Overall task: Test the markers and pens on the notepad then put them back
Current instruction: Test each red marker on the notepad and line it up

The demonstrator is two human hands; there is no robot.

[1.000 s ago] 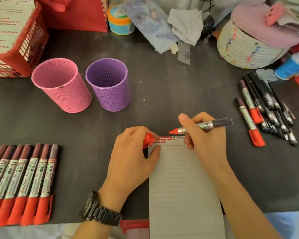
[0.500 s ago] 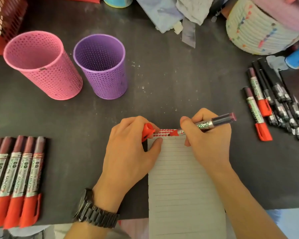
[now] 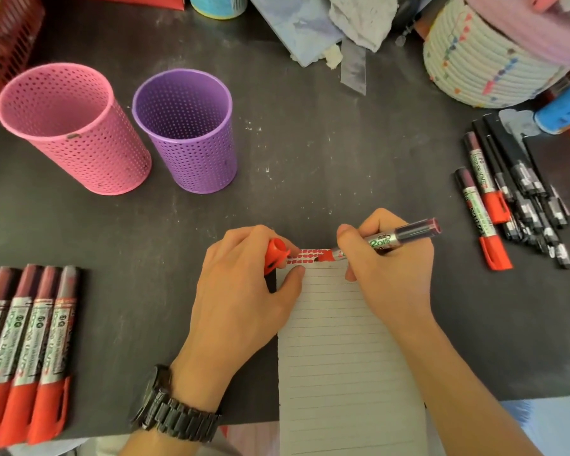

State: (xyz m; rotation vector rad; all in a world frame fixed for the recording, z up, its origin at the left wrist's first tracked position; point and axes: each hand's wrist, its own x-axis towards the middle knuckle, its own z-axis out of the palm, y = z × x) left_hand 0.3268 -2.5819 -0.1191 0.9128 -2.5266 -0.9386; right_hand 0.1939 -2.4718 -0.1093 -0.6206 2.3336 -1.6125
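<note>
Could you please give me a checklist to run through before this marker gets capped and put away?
1. Tip on paper: ok, the marker in the right hand meets the top strip of the notepad.
2. Ink shows: ok, red marks fill that strip.
3. This marker's own stroke: cannot tell, the tip covers it.
4. Cap ready: ok, the left hand pinches the red cap beside the marks.
5. Notepad steadied: ok, the left thumb rests on its left edge.
6. Cups ready: ok, the pink cup and the purple cup stand upright.
</note>
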